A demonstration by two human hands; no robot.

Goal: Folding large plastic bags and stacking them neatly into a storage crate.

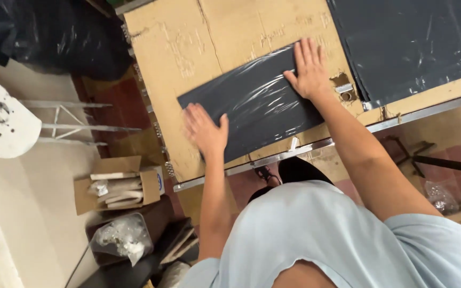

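A dark grey flat panel wrapped in shiny clear plastic film (257, 104) lies at a slant on a cardboard-covered table (188, 48). My left hand (205, 129) lies flat with fingers spread on the panel's near left end. My right hand (309, 68) presses flat on the panel's far right end, fingers pointing away from me. Neither hand grips anything.
A larger dark plastic-covered sheet (412, 42) covers the table's right part. A metal strip (305, 146) edges the table. On the floor at left are an open cardboard box of white parts (118, 186), a clear bag (121, 237), a white round stool (1, 117) and black bags (49, 32).
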